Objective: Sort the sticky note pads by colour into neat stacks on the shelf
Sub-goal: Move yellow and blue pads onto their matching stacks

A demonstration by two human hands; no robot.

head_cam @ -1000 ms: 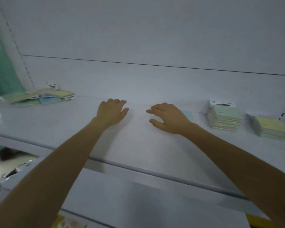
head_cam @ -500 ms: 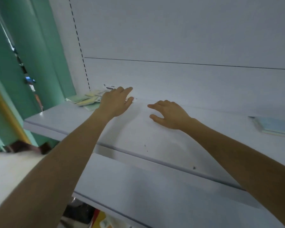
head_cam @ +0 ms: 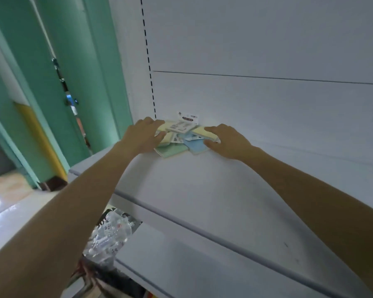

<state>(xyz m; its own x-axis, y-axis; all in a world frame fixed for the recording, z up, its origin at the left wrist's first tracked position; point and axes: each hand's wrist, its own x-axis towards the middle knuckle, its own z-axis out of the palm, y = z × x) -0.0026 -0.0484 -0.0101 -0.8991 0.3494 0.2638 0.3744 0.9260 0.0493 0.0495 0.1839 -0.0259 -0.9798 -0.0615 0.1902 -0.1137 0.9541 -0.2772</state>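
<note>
A loose pile of sticky note pads lies in the back left corner of the white shelf (head_cam: pixel 202 190). In it I see a green pad (head_cam: pixel 170 150), a blue pad (head_cam: pixel 197 147), two pale yellow pads (head_cam: pixel 167 127) (head_cam: pixel 202 132) and a white label card (head_cam: pixel 182 125) on top. My left hand (head_cam: pixel 142 136) grips the pile's left side, fingers over the left yellow pad and thumb at its front edge. On the right side my right hand (head_cam: pixel 228 140) holds the other yellow pad between fingers and thumb, and hides part of it.
A slotted white upright (head_cam: pixel 148 61) and the back panel close off the corner. Green door frames (head_cam: pixel 84 82) stand to the left. Below the shelf's front lip are a lower shelf (head_cam: pixel 181 265) and a heap of clear plastic packets (head_cam: pixel 110 235).
My view has swung left, so the sorted stacks at the right are out of view. Both hands slid left along the shelf to the mixed pile and took hold of it.
</note>
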